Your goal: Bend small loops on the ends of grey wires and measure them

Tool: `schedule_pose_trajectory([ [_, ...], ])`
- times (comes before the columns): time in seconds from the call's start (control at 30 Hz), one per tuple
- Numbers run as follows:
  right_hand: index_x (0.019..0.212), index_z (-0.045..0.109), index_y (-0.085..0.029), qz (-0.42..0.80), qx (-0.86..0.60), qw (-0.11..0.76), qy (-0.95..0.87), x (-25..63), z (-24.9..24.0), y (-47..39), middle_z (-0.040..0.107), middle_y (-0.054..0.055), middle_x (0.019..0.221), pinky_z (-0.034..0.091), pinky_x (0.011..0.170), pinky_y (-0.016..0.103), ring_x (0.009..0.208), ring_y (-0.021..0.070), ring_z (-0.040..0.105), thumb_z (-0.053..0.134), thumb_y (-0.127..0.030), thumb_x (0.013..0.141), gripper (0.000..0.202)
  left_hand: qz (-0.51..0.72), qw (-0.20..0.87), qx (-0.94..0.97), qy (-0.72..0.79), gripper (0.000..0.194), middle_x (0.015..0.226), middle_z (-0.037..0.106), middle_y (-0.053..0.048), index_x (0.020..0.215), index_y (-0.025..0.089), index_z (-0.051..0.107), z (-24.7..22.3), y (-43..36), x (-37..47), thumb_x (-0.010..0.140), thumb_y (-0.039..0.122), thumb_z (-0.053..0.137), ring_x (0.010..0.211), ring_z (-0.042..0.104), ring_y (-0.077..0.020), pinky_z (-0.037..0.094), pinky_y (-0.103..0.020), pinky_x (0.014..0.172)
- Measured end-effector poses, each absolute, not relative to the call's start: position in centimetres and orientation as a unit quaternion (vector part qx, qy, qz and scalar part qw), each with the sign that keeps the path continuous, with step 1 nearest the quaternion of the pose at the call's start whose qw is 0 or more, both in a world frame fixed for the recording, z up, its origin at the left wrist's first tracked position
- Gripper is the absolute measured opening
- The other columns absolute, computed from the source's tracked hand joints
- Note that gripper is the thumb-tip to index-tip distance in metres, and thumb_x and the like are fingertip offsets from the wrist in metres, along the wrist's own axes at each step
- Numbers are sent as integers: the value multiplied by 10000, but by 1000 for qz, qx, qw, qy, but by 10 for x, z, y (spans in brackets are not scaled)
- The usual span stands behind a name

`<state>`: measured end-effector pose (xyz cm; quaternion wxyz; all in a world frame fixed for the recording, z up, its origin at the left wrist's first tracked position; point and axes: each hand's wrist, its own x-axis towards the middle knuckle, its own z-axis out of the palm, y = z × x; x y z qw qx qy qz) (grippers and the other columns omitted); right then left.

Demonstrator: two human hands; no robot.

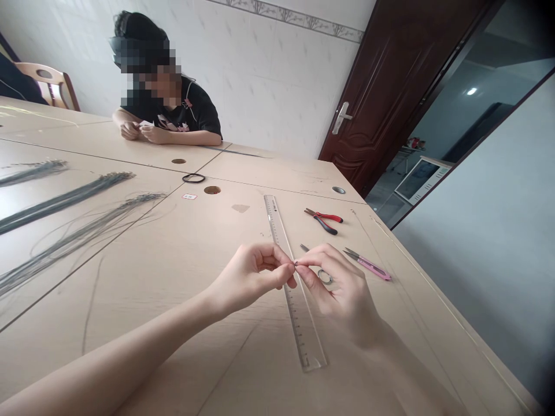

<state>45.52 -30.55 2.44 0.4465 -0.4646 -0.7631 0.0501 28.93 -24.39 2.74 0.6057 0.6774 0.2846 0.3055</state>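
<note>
My left hand and my right hand meet above a clear ruler, fingertips nearly touching. Both are closed in a pinch on a tiny dark piece between them, too small to name. The ruler lies lengthwise on the wooden table, partly hidden by my hands. Beyond my right hand are pliers with red and black handles, and pink-handled thread snips. A metal tip of another tool shows beside my right fingers; the rest is hidden.
Bundles of thin grey strands lie at the left. A black band, a small label and a roll rest farther back. A person sits across the table, both hands on it.
</note>
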Motion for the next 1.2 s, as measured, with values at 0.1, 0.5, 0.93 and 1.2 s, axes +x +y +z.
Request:
schedule_pose_trajectory([
  [0.1,823,578,-177,33,-465,437,-769,455,26,-306,561,9,777,433,683,267,757,124,547,522,-111,880,103,302,598,684,288,134,659,664,-5,719,148,610,27,-244,289,815,238,581,620,552,-95,447,-201,600],
  [0.5,779,552,-177,-2,-521,381,-764,459,29,-305,559,28,767,442,663,307,723,153,533,468,-158,876,130,313,587,688,288,121,659,658,3,709,159,608,25,-241,290,810,211,567,613,562,-104,449,-218,603],
  [0.93,1048,671,-98,73,-546,167,-818,440,13,-335,678,144,1099,510,902,409,1039,264,625,459,-146,868,282,508,504,575,396,187,758,660,-35,695,161,600,17,-200,278,772,331,596,734,574,-146,454,-279,721],
  [1.2,410,427,-217,34,-740,37,-671,444,-1,-413,532,53,363,201,334,281,298,178,490,374,-489,898,561,477,535,586,378,178,728,671,-46,672,163,594,19,-209,281,747,325,584,741,590,-170,449,-278,665],
])
